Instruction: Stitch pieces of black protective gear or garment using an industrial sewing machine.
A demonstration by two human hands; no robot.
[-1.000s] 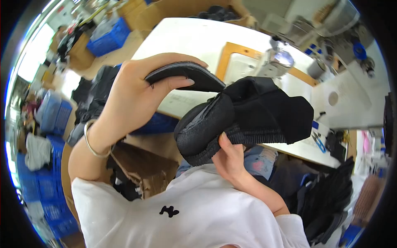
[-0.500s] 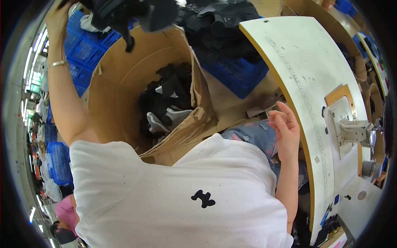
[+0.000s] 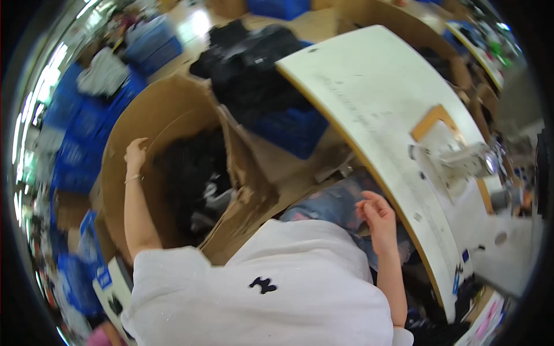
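Observation:
My left hand [image 3: 136, 154] is over the inside of a large cardboard box [image 3: 124, 124], near its left wall. Its fingers are apart and nothing is in them. A heap of dark, soft-looking cut pieces [image 3: 193, 164] fills the bottom of the box, a few of them grey-white; blur hides their exact kind. My right hand [image 3: 380, 218] hovers over my patterned trouser leg [image 3: 326, 199], beside the edge of the white table [image 3: 369, 86]. Its fingers are loosely bent and hold nothing.
A blue crate [image 3: 291, 130] heaped with black pieces [image 3: 251, 69] stands between the box and the table. On the table is a sewing machine [image 3: 461, 161]. Stacked blue crates [image 3: 83, 147] line the left, with a white cloth [image 3: 104, 72] on top.
My left hand has let go of the black pieces it held up and come down over the box. The view has shifted, and my right hand stays beside the table.

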